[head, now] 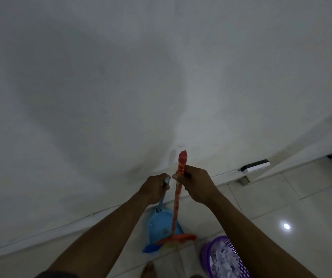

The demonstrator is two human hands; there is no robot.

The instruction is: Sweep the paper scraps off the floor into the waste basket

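Observation:
My left hand (154,189) grips the top of the long handle of a blue dustpan (162,225) that stands on the floor by the wall. My right hand (196,184) holds the red patterned broom handle (178,194) near its top, and the orange broom head (178,238) rests in front of the dustpan. A purple mesh waste basket (224,255) stands at my lower right, filled with white paper scraps (224,258). My right forearm covers part of the basket.
A white wall (121,87) fills most of the view directly ahead. A white power strip (256,166) with its cable lies along the wall base at right. Glossy pale floor tiles (301,207) spread to the right. A bare foot (148,269) shows at the bottom.

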